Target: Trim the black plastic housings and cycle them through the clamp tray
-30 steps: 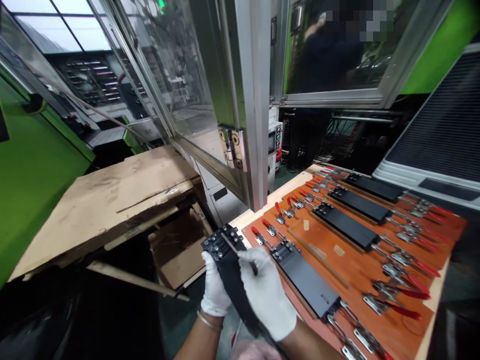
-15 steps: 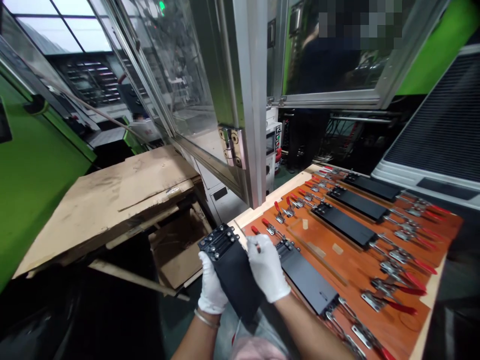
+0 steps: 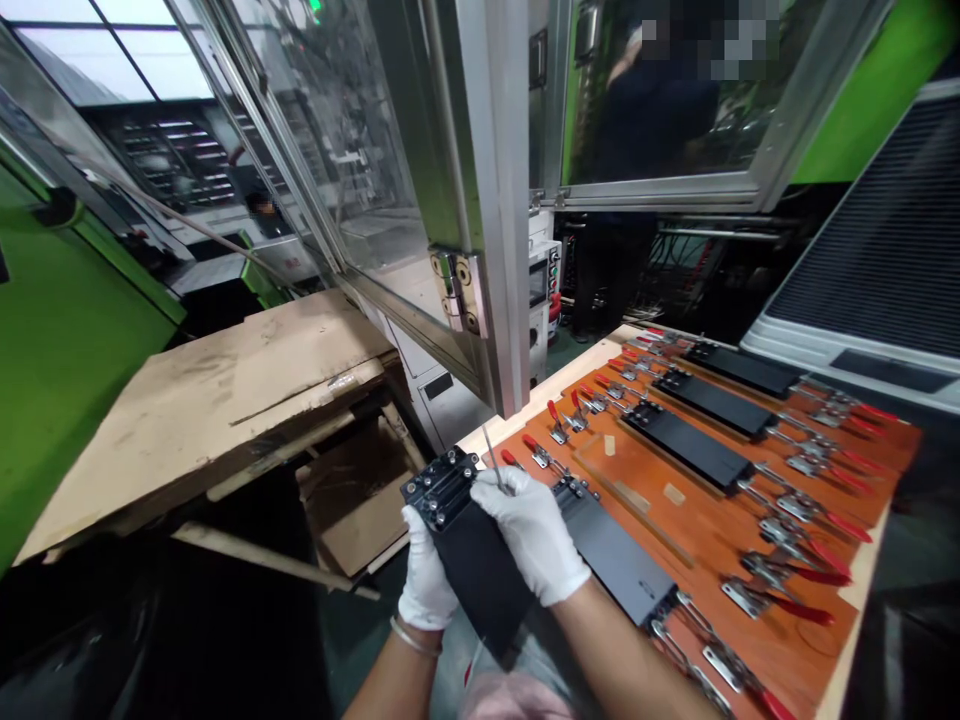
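My left hand (image 3: 426,575), in a white glove, grips the left edge of a long black plastic part (image 3: 480,570). The part is tilted in front of me, and several shiny round metal inserts sit in its ribbed upper end. Over the right edge lies my gloved right hand (image 3: 532,525), its fingers closed around a thin metal rod-like tool (image 3: 490,447) that points up and away. Its fingertips are close to the inserts; whether they touch one I cannot tell. The handle end of the tool is hidden in the glove.
To the right, an orange fixture board (image 3: 720,540) carries several similar black parts (image 3: 686,445) and red-handled toggle clamps (image 3: 787,600). A metal-framed door (image 3: 514,300) hangs ahead. Cardboard covers a bench (image 3: 247,390) at left. A person (image 3: 652,120) stands behind the glass.
My right hand has shifted left toward the inserts, and the thin tool now stands more upright. The black part has moved slightly down and right in view, still in my left hand.
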The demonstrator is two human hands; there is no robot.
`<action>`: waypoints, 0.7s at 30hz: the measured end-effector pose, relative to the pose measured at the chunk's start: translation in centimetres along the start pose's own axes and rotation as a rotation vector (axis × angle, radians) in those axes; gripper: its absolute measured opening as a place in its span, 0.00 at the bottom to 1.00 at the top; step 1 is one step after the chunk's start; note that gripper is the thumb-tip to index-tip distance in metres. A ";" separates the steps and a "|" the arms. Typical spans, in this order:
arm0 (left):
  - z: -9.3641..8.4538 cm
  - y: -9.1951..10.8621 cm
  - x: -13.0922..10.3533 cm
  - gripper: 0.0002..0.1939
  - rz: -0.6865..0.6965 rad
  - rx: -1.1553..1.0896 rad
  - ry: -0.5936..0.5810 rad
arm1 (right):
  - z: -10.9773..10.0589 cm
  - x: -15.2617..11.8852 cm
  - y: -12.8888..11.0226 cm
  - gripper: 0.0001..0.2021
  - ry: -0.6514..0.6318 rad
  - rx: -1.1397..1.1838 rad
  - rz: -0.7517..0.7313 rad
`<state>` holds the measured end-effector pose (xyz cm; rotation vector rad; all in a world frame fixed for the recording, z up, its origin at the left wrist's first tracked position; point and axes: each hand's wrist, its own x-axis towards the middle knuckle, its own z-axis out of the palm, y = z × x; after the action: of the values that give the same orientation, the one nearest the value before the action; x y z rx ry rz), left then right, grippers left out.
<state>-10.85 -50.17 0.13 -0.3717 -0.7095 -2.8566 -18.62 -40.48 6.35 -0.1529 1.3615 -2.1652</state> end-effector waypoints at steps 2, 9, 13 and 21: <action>-0.1 0.1 0.0 0.38 -0.016 0.007 -0.017 | -0.7 0.4 -0.2 0.16 -0.003 -0.025 -0.004; -0.1 -0.5 0.0 0.37 -0.036 0.003 0.004 | 0.1 -0.2 -0.6 0.18 -0.017 -0.138 0.026; -0.1 -0.4 0.1 0.37 -0.042 0.004 0.024 | -0.6 0.0 -0.4 0.15 0.041 -0.327 -0.148; -0.1 0.4 0.2 0.39 0.009 -0.021 0.210 | -1.3 -5.1 1.6 0.17 -0.089 -0.944 -0.274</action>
<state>-10.98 -50.56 0.27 -0.0743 -0.6361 -2.8405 -14.25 -37.33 5.39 -0.8125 2.2981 -1.4948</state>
